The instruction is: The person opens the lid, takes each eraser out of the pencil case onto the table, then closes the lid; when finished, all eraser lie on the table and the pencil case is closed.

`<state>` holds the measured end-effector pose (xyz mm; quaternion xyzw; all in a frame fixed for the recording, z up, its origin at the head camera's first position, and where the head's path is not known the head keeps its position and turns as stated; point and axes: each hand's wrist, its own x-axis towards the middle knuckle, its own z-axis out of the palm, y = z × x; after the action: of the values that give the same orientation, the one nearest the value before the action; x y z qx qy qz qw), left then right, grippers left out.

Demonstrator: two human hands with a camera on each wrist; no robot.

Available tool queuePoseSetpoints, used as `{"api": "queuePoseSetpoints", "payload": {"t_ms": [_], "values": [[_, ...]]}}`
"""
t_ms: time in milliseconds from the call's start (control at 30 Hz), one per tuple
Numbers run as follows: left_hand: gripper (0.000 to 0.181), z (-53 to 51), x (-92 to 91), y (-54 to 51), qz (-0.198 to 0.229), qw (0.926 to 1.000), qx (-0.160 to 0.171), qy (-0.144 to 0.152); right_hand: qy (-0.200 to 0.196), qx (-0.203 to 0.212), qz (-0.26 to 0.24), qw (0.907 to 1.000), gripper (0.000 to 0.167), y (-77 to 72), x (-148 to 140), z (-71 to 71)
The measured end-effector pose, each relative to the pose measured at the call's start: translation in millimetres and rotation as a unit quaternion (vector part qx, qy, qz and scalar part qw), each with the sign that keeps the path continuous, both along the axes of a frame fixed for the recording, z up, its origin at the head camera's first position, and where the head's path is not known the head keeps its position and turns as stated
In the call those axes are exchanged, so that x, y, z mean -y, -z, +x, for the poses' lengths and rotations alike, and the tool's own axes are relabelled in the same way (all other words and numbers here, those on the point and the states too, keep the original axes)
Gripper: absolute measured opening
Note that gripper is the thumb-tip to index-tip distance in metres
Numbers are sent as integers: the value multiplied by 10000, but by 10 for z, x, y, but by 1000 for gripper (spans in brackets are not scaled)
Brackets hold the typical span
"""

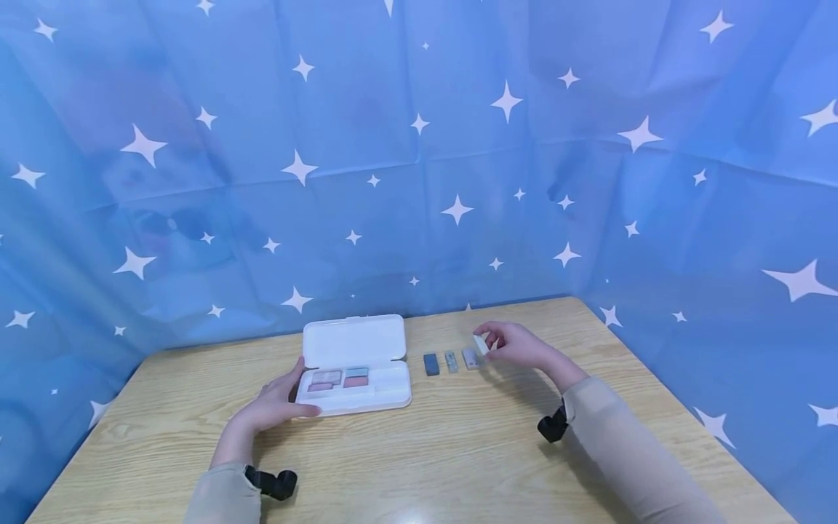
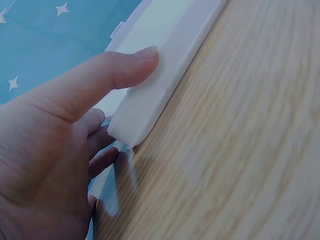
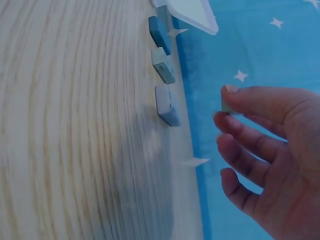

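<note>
A white pencil case (image 1: 390,393) lies with its lid (image 1: 354,342) raised, holding several pink, grey and blue eraser-like blocks in its left part. At its left end my left hand (image 1: 270,405) grips it; in the left wrist view the thumb (image 2: 135,69) lies along the front wall and the fingers are partly hidden behind the end. Between thumb and index finger my right hand (image 1: 520,346) pinches a small whitish eraser (image 1: 481,344), held above the table. Just left of it lie a pale lilac eraser (image 1: 470,358), a grey-green patterned one (image 1: 451,362) and a dark blue one (image 1: 431,364).
The wooden table (image 1: 419,458) ends at the back against a blue curtain (image 1: 393,218) with white stars. Another side of the curtain hangs along the right. Black straps with camera mounts (image 1: 553,424) sit on both wrists.
</note>
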<state>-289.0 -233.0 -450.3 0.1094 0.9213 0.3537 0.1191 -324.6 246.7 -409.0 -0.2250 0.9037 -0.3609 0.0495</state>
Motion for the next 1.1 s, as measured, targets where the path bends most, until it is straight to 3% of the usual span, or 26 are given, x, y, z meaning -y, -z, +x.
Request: {"api": "queuePoseSetpoints", "payload": {"t_ms": [533, 1100], "values": [[114, 38, 1, -17, 15, 10000, 37, -25, 291, 197, 94, 9993, 43, 188, -118, -47], [113, 42, -19, -49, 5, 10000, -34, 32, 443, 357, 316, 9979, 44, 281, -167, -110]]}}
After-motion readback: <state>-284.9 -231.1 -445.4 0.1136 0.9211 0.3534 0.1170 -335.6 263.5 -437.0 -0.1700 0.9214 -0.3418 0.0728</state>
